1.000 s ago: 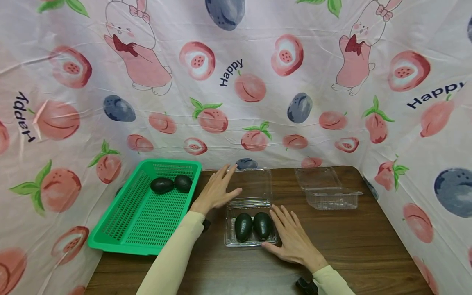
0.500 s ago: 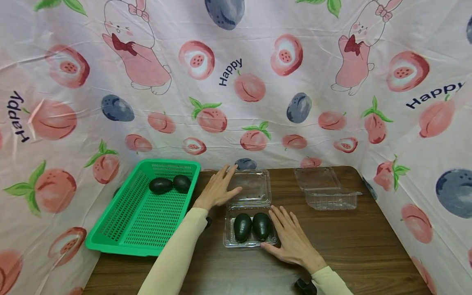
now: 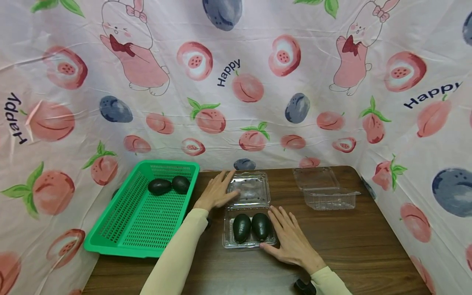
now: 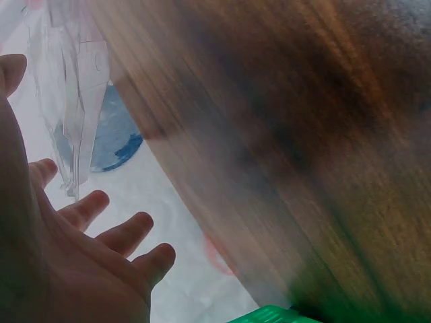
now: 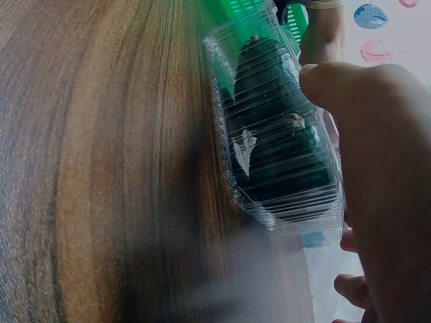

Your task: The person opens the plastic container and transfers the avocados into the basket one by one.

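Two dark green avocados (image 3: 241,228) lie side by side in the base of a clear plastic clamshell box (image 3: 248,245), whose lid (image 3: 252,188) stands folded back behind it. At the lid's left edge is my left hand (image 3: 216,191), fingers spread and thumb overlapping the lid. The left wrist view shows that hand's fingertips (image 4: 138,225) right beside the lid's edge (image 4: 77,121). My right hand (image 3: 293,241) rests against the right side of the base, fingers extended, with the thumb at its front corner. Ribbed box wall (image 5: 276,148) and avocado show close up in the right wrist view.
On the left stands a green basket (image 3: 140,252) holding two more avocados (image 3: 160,187). A second clear clamshell box (image 3: 330,199) sits with its lid up at the back right of the wooden table (image 3: 354,246). A fruit-print cloth (image 3: 254,106) hangs behind and at both sides.
The lid's top edge and my left fingertips have come slightly down and toward me. My right hand and the avocados stay in place.
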Demonstrator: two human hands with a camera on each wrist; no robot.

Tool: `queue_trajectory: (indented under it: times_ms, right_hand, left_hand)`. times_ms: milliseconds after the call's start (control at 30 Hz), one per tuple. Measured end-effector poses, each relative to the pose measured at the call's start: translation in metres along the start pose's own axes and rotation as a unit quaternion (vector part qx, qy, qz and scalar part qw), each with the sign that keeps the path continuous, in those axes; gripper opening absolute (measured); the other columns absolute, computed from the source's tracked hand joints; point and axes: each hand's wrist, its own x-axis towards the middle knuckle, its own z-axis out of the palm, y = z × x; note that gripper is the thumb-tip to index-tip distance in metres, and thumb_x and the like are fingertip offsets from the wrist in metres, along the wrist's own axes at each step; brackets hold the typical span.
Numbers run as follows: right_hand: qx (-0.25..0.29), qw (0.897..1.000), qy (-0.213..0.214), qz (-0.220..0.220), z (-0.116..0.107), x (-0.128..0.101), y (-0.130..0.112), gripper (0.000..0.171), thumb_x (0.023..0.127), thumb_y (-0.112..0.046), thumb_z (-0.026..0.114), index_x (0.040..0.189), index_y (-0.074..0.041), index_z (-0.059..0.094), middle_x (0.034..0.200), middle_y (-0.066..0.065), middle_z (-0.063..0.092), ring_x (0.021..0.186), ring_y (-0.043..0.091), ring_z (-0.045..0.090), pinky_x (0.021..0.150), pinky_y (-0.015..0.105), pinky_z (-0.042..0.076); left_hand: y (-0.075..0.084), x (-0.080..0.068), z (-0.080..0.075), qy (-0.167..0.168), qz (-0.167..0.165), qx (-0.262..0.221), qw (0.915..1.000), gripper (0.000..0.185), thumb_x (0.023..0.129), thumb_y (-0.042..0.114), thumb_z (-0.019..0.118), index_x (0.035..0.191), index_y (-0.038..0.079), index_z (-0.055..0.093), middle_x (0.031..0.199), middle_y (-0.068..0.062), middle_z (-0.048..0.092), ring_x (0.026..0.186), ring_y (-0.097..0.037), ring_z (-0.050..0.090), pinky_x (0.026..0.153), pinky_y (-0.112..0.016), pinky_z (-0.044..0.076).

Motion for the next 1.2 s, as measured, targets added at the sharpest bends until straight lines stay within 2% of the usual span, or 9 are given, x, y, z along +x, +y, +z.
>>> queue_trajectory:
  times_ms: [200,300,433,600,900,1200]
  right_hand:
    - [0.004,1.0,-0.007,0.003,0.0,0.0,0.0,0.106,0.098,-0.071,0.074,0.171,0.0,0.045,0.18,0.021,0.043,0.165,0.051,0.044,0.128,0.077,0.039]
    - [0.007,1.0,-0.009,0.003,0.001,0.0,0.0,0.106,0.098,-0.071,0.074,0.172,-0.001,0.044,0.181,0.021,0.043,0.165,0.052,0.043,0.128,0.077,0.039]
    - [0.011,1.0,-0.015,0.006,0.001,0.0,0.0,0.107,0.098,-0.071,0.074,0.173,-0.002,0.042,0.182,0.02,0.041,0.167,0.051,0.041,0.13,0.077,0.037]
    - [0.01,1.0,-0.021,0.011,0.001,0.0,0.0,0.107,0.099,-0.071,0.074,0.173,-0.001,0.042,0.183,0.02,0.04,0.167,0.051,0.04,0.131,0.077,0.036]
    - [0.007,1.0,-0.018,0.011,0.0,0.001,0.001,0.107,0.099,-0.071,0.073,0.173,-0.001,0.042,0.181,0.021,0.041,0.166,0.053,0.042,0.13,0.077,0.037]
    - [0.015,1.0,-0.02,0.018,0.001,0.001,0.0,0.107,0.098,-0.07,0.075,0.174,-0.002,0.041,0.182,0.021,0.041,0.166,0.054,0.041,0.131,0.078,0.035]
  left_hand:
    - [-0.007,-0.002,0.006,-0.001,0.001,-0.046,0.9989,0.095,0.107,0.072,0.059,0.183,0.034,0.017,0.188,-0.025,0.019,0.171,-0.059,0.024,0.135,-0.083,0.017]
    - [-0.008,-0.005,0.008,-0.004,-0.005,-0.052,0.9986,0.094,0.108,0.072,0.059,0.183,0.037,0.015,0.189,-0.024,0.016,0.171,-0.06,0.021,0.135,-0.084,0.015]
    - [-0.005,-0.008,0.009,-0.005,-0.016,-0.031,0.9994,0.089,0.111,0.062,0.06,0.183,0.032,0.018,0.19,-0.022,0.018,0.174,-0.056,0.02,0.139,-0.078,0.015]
    - [0.002,-0.013,0.009,0.0,-0.021,0.006,0.9998,0.087,0.112,0.065,0.056,0.182,0.027,0.024,0.19,-0.019,0.02,0.175,-0.053,0.021,0.14,-0.075,0.016]
    - [0.01,-0.022,0.007,0.025,-0.005,0.011,0.9996,0.091,0.108,0.072,0.059,0.181,0.026,0.029,0.189,-0.019,0.023,0.176,-0.053,0.016,0.14,-0.079,0.007]
    - [0.019,-0.036,0.005,0.034,0.0,0.023,0.9992,0.091,0.107,0.073,0.06,0.181,0.028,0.031,0.189,-0.018,0.025,0.176,-0.053,0.015,0.139,-0.08,0.007]
